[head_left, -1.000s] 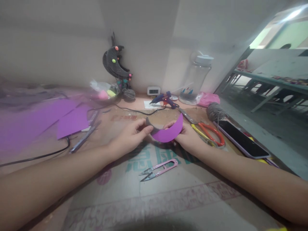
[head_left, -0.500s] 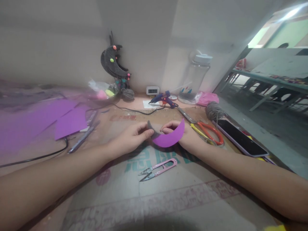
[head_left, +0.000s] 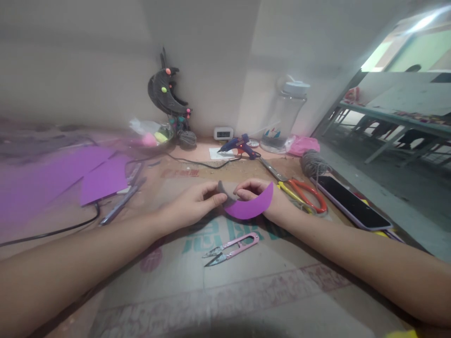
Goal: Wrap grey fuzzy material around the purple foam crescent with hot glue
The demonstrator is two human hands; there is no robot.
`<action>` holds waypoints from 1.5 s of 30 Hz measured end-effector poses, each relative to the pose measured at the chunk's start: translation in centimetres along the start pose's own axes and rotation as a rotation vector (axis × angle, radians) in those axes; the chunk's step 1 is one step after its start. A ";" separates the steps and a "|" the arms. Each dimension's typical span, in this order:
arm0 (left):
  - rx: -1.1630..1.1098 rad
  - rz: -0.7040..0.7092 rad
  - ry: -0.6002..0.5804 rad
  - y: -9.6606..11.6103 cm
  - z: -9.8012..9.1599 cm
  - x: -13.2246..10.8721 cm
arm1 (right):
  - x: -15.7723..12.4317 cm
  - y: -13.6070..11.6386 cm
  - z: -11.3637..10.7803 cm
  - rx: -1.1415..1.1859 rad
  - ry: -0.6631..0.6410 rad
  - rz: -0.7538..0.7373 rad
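Pinching the grey-covered end of a crescent-shaped piece [head_left: 250, 209], the left hand [head_left: 198, 203] holds it just beyond the pink thread snips [head_left: 242, 249], with the thumb on its near face. The rest of the crescent shows bare purple, its free tip pointing up and to the right, in front of the right hand [head_left: 260, 191]. That hand, also beyond the snips and a little to their right, is curled narrow, thumb and forefinger close together behind the crescent; whether they grip anything I cannot tell.

Farther beyond the snips, a blue glue gun [head_left: 243, 145] lies by a small white clock [head_left: 223, 133], with a clear bottle [head_left: 285, 117] to the right of both. Right of the snips, past the right hand, are orange-and-yellow-handled scissors [head_left: 307, 193], a ball of grey yarn [head_left: 313, 163] and a phone [head_left: 352, 202] lying screen up. Well to the left of the snips are purple sheets [head_left: 104, 180], and far beyond them a dark crescent ornament [head_left: 162, 94] with coloured beads stands against the wall [head_left: 207, 61].
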State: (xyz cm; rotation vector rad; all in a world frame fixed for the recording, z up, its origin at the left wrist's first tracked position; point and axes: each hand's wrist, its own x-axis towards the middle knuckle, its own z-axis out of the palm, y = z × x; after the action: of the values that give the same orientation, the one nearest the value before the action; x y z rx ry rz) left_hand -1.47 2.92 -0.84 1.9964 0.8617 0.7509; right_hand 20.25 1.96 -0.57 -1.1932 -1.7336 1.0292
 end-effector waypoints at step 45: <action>-0.066 -0.058 0.316 1.4 -0.2 -0.1 | -0.2 -1.5 -1.7 -0.166 -0.210 0.042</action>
State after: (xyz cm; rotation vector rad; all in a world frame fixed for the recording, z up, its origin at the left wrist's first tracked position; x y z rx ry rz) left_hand -1.24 2.34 0.37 1.8136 1.0575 1.0658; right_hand 21.35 1.79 1.39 -1.2664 -1.9972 1.0853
